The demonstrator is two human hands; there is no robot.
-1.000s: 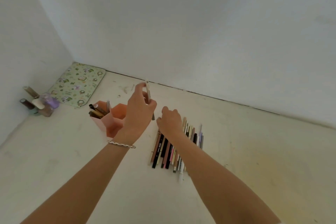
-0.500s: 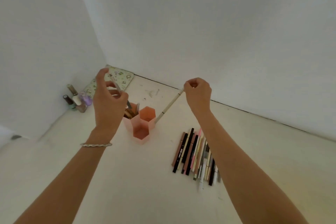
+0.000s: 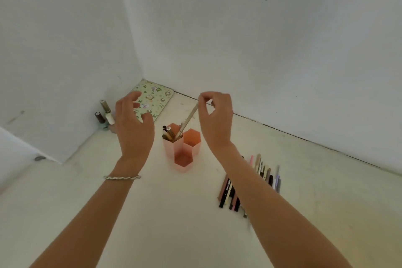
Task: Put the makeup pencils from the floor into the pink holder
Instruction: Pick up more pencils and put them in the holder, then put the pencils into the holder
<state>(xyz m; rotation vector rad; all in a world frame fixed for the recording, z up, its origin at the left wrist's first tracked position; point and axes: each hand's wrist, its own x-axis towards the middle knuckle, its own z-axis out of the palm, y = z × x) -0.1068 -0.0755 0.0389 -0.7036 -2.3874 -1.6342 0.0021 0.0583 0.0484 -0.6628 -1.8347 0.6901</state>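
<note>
The pink holder [image 3: 172, 149] has three hexagonal cells and stands on the floor between my hands. Its back left cell holds several pencils. A beige pencil [image 3: 187, 120] leans with its lower end in that cell, and my right hand [image 3: 217, 118] pinches its top end between thumb and forefinger. My left hand [image 3: 133, 125] hovers left of the holder with its fingers spread and nothing in it. A row of makeup pencils [image 3: 230, 191] lies on the floor to the right, partly hidden under my right forearm.
A green patterned flat case [image 3: 153, 99] lies in the corner behind the holder. Several nail polish bottles [image 3: 104, 115] stand against the left wall. White walls close in at the left and back.
My left hand no longer holds its pencil and has opened. My right hand has carried the beige pencil left, so its lower end now sits in the holder's back left cell.
</note>
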